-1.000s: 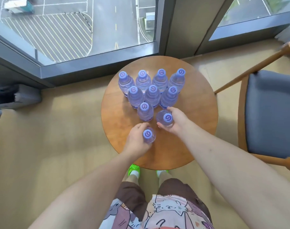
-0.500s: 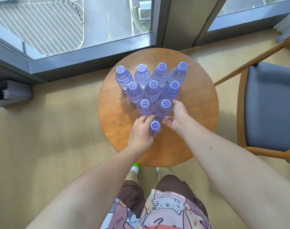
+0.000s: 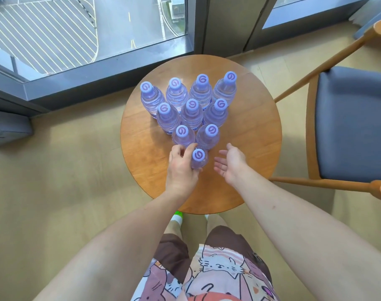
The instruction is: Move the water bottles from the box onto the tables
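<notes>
— Gripping anything, that left hand?
— Yes, its fingers curl round the nearest bottle, upright at the near tip of a triangle of ten on the round table.
— And the right hand?
— Just right of that bottle, palm up, fingers relaxed, holding nothing. A chair stands to the right.

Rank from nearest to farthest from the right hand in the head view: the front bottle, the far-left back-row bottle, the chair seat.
1. Front bottle, just left of the right hand, gripped by the left hand.
2. Chair seat, to the right.
3. Far-left back-row bottle, near the window.
</notes>
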A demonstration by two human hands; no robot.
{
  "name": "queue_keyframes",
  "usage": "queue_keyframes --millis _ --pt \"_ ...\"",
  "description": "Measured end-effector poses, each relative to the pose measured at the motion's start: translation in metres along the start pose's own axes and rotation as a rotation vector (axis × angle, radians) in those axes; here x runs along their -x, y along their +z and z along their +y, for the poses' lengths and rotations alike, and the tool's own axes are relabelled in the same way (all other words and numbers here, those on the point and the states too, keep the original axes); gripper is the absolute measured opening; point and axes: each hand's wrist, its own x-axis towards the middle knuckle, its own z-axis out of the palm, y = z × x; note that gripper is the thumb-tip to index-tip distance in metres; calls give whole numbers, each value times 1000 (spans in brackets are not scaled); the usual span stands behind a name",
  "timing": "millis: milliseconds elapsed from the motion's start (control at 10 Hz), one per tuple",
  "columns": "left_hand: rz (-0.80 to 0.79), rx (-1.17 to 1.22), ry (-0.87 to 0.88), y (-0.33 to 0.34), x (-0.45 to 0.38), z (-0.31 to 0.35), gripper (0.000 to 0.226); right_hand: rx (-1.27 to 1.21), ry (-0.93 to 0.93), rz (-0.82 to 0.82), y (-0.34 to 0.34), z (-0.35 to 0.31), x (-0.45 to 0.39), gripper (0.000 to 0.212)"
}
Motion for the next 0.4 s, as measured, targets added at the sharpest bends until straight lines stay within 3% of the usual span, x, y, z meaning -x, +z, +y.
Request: queue_keyframes --millis 200,400 --pt "-132 -58 -26 -19 -7 3 78 61 -63 -17 -2 0 25 40" --pt "-259 -108 43 -51 -13 4 61 140 -231 39 1 -4 59 36"
